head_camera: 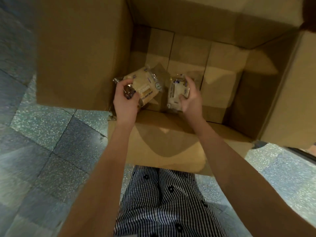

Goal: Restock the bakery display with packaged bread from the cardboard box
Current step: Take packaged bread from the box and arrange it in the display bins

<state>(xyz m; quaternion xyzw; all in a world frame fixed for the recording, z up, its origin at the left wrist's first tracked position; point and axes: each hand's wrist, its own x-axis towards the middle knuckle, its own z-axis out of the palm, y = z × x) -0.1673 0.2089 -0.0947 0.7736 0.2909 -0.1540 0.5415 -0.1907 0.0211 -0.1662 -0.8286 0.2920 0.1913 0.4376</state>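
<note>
Speckled floor (51,134), cardboard box (188,53), glossy left bread pack (145,84)

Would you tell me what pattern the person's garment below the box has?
The garment has fine black-and-white stripes with small dark flower-like motifs, seen in the head view.

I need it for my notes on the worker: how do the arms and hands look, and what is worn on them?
Both arms are bare to the frame's edge; no sleeve shows. The left hand and the right hand wear no gloves, and no ring, watch or bracelet is visible. The black-and-white striped garment below has small dark flower marks.
</note>
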